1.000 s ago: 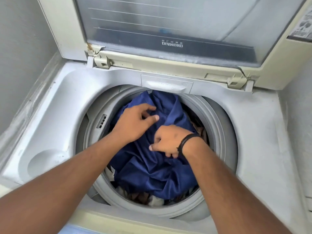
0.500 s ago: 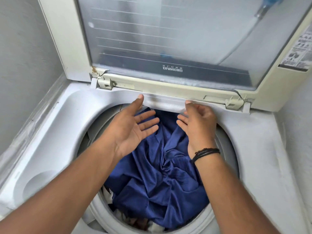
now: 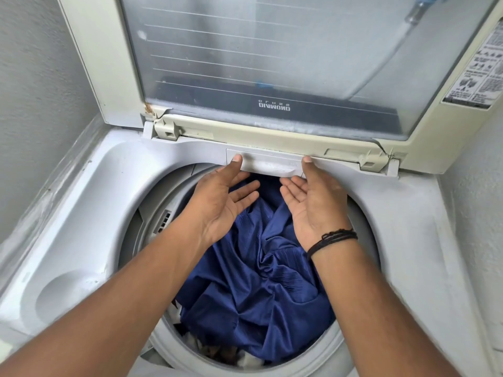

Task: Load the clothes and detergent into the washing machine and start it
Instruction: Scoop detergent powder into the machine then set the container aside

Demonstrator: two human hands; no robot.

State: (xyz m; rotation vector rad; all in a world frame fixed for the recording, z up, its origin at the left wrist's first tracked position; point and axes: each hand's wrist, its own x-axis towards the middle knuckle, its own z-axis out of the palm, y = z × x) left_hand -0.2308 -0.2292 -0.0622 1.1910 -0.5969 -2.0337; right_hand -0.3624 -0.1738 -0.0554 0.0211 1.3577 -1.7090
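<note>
The top-loading washing machine [image 3: 89,213] stands with its lid raised. Crumpled dark blue cloth [image 3: 258,289] fills the drum, with bits of white and brown clothes showing under it at the front. At the back rim sits the small detergent drawer [image 3: 268,165]. My left hand [image 3: 220,202] is palm up with its thumb tip on the drawer's left corner. My right hand [image 3: 313,202], a black cord on its wrist, mirrors it with the thumb on the right corner. Fingers of both hands are straight and reach under the drawer's front edge. No detergent container is in view.
The glass lid [image 3: 272,63] stands upright behind the opening, with a label [image 3: 479,66] on its right frame. A round recess [image 3: 65,297] sits in the machine's top at the left. Grey walls close in on both sides.
Both hands let go of the blue cloth, rose out of the drum and turned palm up. They have spread apart to the two corners of the detergent drawer.
</note>
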